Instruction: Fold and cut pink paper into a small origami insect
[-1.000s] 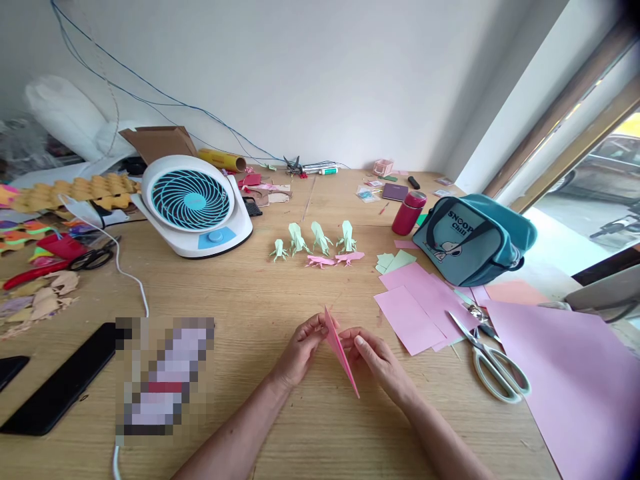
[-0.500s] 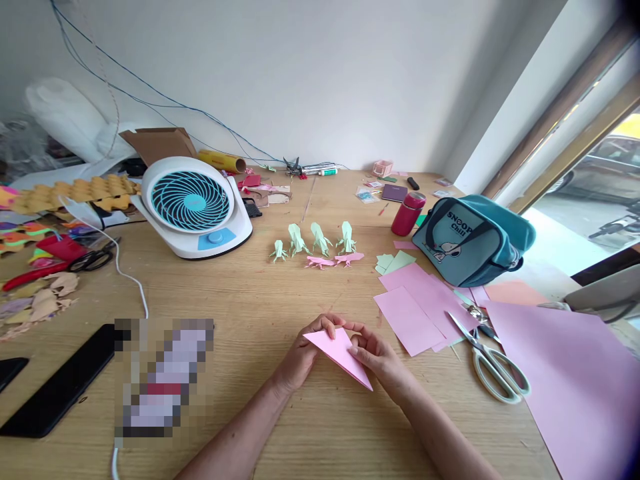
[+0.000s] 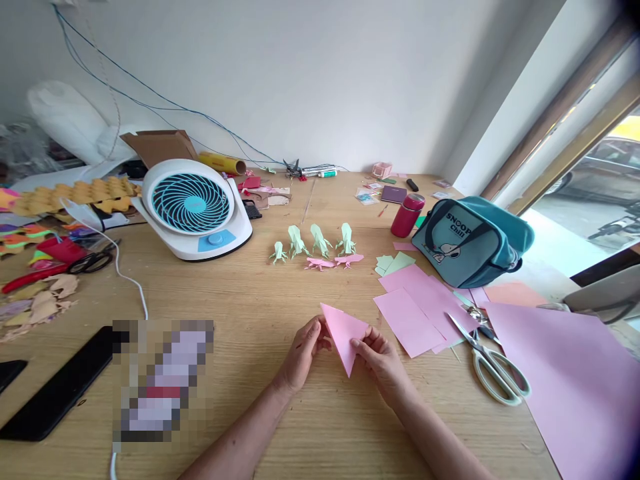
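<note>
A pink paper triangle (image 3: 343, 332) is held just above the wooden table (image 3: 240, 287), its flat face toward me and one tip pointing down. My left hand (image 3: 302, 355) pinches its left edge. My right hand (image 3: 380, 359) pinches its lower right edge. Beyond my hands stand three pale green folded paper figures (image 3: 311, 241) and small pink folded pieces (image 3: 334, 261). Cut pink sheets (image 3: 417, 307) lie to the right of my right hand.
White-handled scissors (image 3: 493, 363) and a large pink sheet (image 3: 575, 380) lie at the right. A teal bag (image 3: 473, 239) and red flask (image 3: 409, 214) stand behind them. A white and blue fan (image 3: 193, 205) sits at the back left, a black phone (image 3: 60, 387) near left.
The pink folded paper has been turned from edge-on to flat-faced, then rotated so its tip points down. Both hands kept hold of it and stayed in place.
</note>
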`<action>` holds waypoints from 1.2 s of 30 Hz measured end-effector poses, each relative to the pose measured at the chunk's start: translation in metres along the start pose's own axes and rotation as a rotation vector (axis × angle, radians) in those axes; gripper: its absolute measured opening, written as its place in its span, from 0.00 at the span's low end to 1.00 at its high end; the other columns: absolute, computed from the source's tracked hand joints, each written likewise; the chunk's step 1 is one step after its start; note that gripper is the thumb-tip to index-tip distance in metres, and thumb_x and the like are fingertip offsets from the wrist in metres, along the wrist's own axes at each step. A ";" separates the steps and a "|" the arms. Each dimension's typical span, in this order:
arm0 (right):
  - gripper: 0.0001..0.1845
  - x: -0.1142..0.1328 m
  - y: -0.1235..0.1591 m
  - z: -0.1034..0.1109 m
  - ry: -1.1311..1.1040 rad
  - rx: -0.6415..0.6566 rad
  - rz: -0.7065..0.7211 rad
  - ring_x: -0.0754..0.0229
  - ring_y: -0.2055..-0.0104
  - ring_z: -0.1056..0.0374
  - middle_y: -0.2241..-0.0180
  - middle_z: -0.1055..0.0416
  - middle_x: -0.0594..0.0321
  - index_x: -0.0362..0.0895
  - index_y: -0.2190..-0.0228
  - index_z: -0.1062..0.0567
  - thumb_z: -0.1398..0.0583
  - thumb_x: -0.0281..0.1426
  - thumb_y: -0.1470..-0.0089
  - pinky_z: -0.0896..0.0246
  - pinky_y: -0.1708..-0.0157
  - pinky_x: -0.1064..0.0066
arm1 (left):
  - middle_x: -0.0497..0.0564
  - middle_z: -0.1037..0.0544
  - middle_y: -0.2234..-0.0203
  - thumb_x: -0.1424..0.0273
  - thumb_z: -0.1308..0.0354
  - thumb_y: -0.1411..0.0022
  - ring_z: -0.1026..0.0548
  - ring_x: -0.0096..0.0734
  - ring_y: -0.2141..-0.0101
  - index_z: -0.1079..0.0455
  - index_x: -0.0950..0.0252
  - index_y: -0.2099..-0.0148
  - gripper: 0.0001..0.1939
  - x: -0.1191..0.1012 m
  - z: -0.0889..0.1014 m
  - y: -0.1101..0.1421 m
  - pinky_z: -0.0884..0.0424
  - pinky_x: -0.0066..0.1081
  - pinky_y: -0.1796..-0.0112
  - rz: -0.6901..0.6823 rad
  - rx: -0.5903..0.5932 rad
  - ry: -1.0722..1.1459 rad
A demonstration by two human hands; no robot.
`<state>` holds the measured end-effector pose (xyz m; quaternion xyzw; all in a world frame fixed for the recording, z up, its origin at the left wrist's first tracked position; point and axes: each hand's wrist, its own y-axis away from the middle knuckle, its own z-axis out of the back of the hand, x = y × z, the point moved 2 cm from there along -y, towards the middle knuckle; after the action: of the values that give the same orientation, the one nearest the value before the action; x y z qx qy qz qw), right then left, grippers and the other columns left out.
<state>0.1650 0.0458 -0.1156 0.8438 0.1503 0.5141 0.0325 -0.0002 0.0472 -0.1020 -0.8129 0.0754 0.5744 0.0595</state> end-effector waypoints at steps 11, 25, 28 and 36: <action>0.23 -0.001 0.001 -0.006 0.116 -0.004 0.050 0.61 0.70 0.34 0.69 0.28 0.64 0.46 0.67 0.28 0.28 0.45 0.60 0.37 0.70 0.70 | 0.47 0.30 0.77 0.61 0.41 0.40 0.34 0.27 0.74 0.32 0.66 0.71 0.14 0.003 -0.002 -0.003 0.37 0.25 0.70 -0.078 -0.130 -0.375; 0.23 -0.002 0.002 0.003 0.310 -0.046 0.087 0.64 0.76 0.43 0.77 0.34 0.66 0.44 0.75 0.30 0.31 0.49 0.55 0.49 0.75 0.71 | 0.43 0.38 0.82 0.60 0.44 0.36 0.41 0.22 0.78 0.32 0.68 0.76 0.20 0.002 -0.006 0.004 0.46 0.23 0.76 -0.043 0.001 -0.583; 0.23 -0.001 0.001 0.006 0.317 -0.070 0.099 0.64 0.76 0.44 0.77 0.35 0.67 0.44 0.75 0.32 0.32 0.49 0.54 0.49 0.75 0.71 | 0.46 0.31 0.80 0.61 0.46 0.35 0.36 0.25 0.76 0.27 0.68 0.71 0.18 0.002 -0.006 0.004 0.41 0.23 0.74 -0.014 0.005 -0.548; 0.24 0.001 -0.001 0.008 0.340 -0.093 0.133 0.63 0.76 0.44 0.78 0.36 0.67 0.45 0.76 0.32 0.32 0.51 0.55 0.49 0.75 0.70 | 0.49 0.26 0.78 0.65 0.45 0.37 0.31 0.27 0.75 0.25 0.68 0.70 0.14 -0.003 -0.009 0.003 0.38 0.24 0.73 0.035 0.009 -0.497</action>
<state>0.1725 0.0474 -0.1189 0.7503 0.0734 0.6569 0.0117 0.0067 0.0429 -0.0964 -0.6449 0.0751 0.7574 0.0698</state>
